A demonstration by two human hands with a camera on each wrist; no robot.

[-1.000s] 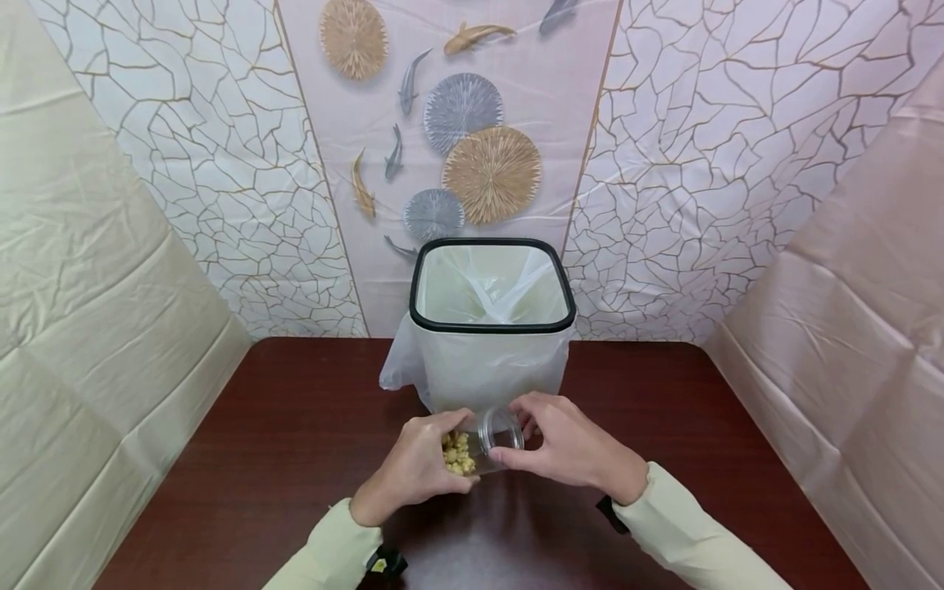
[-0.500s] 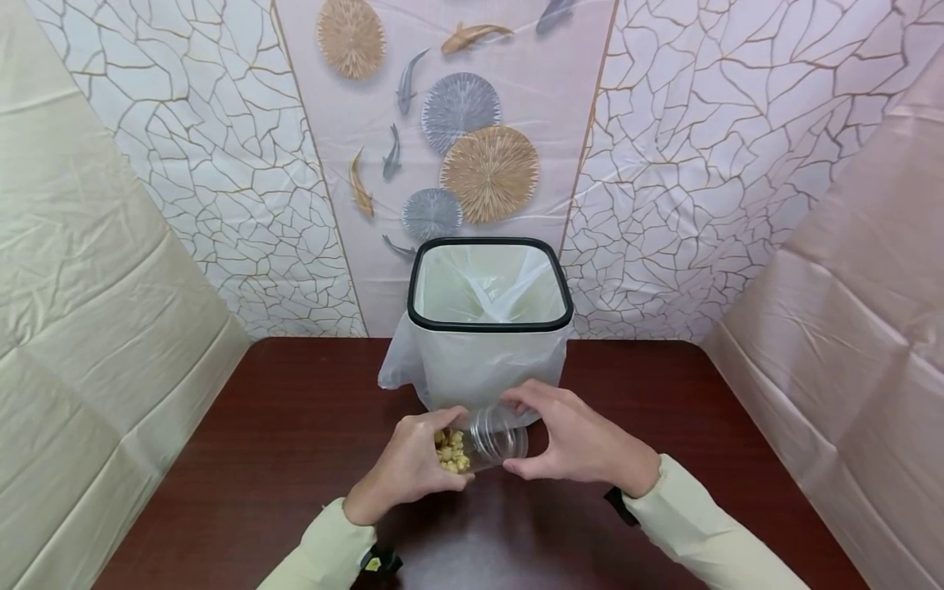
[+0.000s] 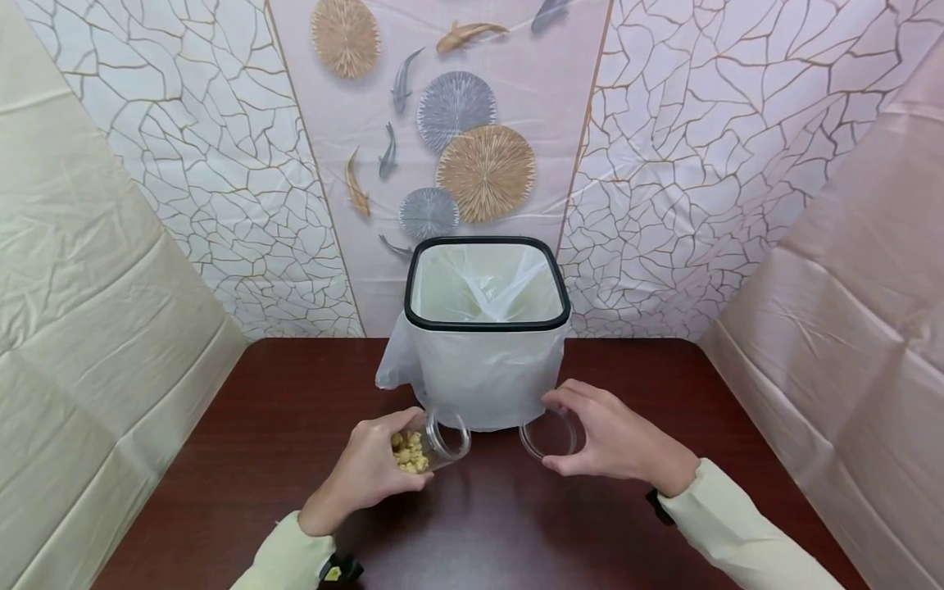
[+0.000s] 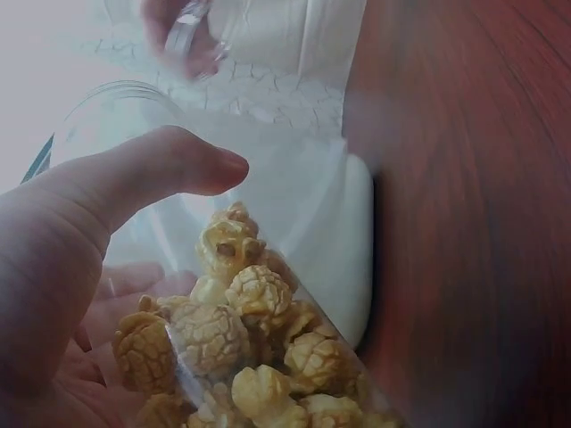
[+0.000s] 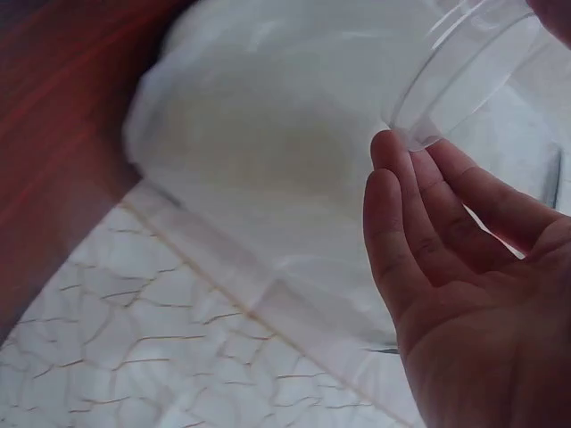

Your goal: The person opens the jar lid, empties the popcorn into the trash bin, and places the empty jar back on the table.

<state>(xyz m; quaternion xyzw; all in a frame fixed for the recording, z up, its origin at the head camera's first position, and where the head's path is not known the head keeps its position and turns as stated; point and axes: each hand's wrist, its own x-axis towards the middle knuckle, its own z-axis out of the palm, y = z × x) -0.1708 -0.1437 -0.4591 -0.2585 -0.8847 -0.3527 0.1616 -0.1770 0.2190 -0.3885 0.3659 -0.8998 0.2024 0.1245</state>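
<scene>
Yellow popcorn [image 3: 410, 453] shows through the plain jar [image 3: 438, 442] in the left grip [image 3: 371, 463].

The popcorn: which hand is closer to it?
Left. The left hand grips the clear jar holding the popcorn; the right hand is farther off, to its right, pinching the clear lid.

A clear lid [image 5: 468, 71] is held by its edge in the right hand [image 5: 491, 308], the fingertips [image 5: 386, 147] being set against its lower rim and the thumb [image 5: 558, 13] cut off at the upper right corner. The field behind is largely filled by a blurred white bin [image 5: 268, 134]. A dark red tabletop [image 5: 62, 116] is seen at upper left; below, a white wall covering [image 5: 169, 357] is crossed by brownish crack lines.
</scene>
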